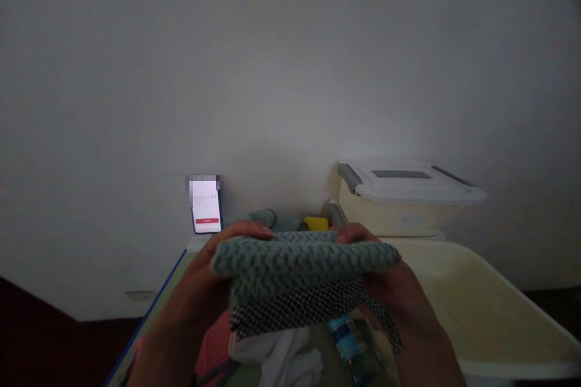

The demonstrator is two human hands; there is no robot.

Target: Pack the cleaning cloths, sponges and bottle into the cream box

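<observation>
A green cloth [304, 263] spans the space between two hands above the surface [176, 281]

The left hand [202, 284] pinches one end of the cloth and the right hand [394, 290] pinches the other, so its middle lies directly between the two sides of the grip. Fingers of both hands curl over the far side; the thumbs are hidden beneath, so how they press cannot be told. The cloth looks folded, with a thick upper layer running crosswise and a black-and-white checked band [299, 308] below it. A strip of that pattern dangles beside the right wrist.

Beneath, toward the near edge of the surface, lie a pink cloth [215, 344], a white cloth [290, 360] and a blue-labelled bottle [345, 338]. Along the far edge, just past the fingers, sit a grey-green fabric item [285, 221] and a yellow object [316, 223], both partly covered. A lit phone [207, 205] stands upright at the far left corner, above the blue left edge. On the right are an open cream bin [476, 290] and, behind it, a white-lidded box [390, 217] near the wall [272, 72].
</observation>
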